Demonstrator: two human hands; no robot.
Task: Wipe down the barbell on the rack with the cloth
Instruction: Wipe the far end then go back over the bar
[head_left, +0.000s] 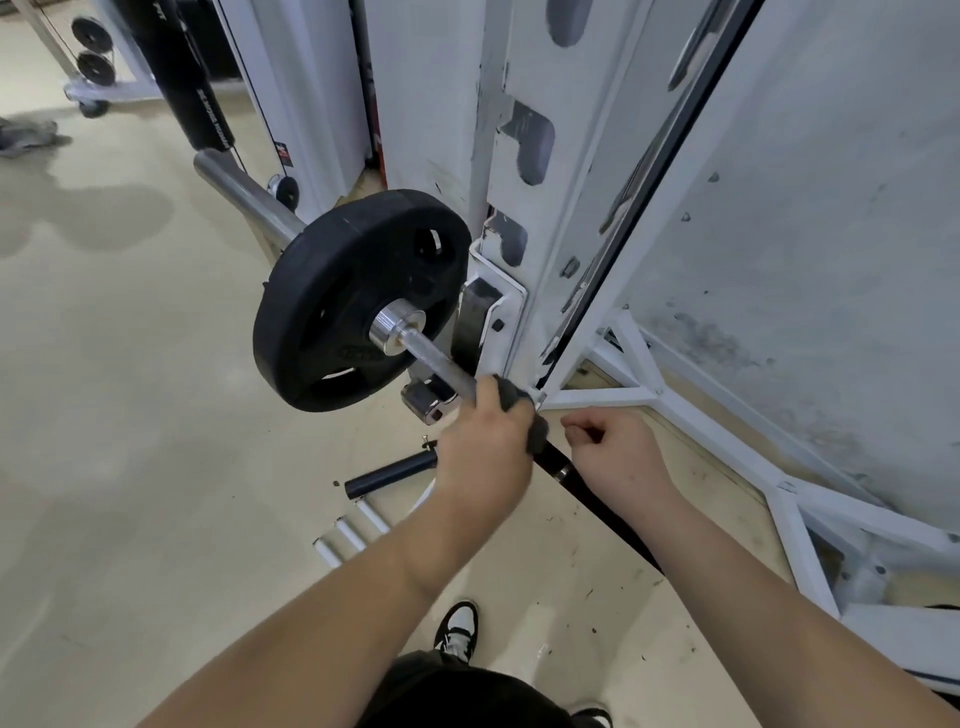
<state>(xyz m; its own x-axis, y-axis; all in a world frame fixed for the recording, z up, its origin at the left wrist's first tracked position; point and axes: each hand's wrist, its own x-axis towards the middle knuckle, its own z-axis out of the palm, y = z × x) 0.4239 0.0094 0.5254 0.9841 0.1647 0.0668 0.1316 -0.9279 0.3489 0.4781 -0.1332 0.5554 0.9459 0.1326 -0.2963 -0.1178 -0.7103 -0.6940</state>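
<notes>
My left hand (483, 447) clamps the cloth (519, 405) round the barbell (441, 358) shaft, likely to scrub all sides; plate (311, 312) just beyond grip; right hand (618, 452) curled, empty, beside.

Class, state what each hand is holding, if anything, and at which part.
The left hand grips the cloth, wrapped round the barbell shaft near the plate. The right hand, curled beside it, seems to hold nothing.

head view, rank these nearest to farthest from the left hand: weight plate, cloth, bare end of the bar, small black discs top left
1. cloth, gripped in the left hand
2. weight plate, just up the bar
3. bare end of the bar, beyond the plate
4. small black discs, far top left
</notes>
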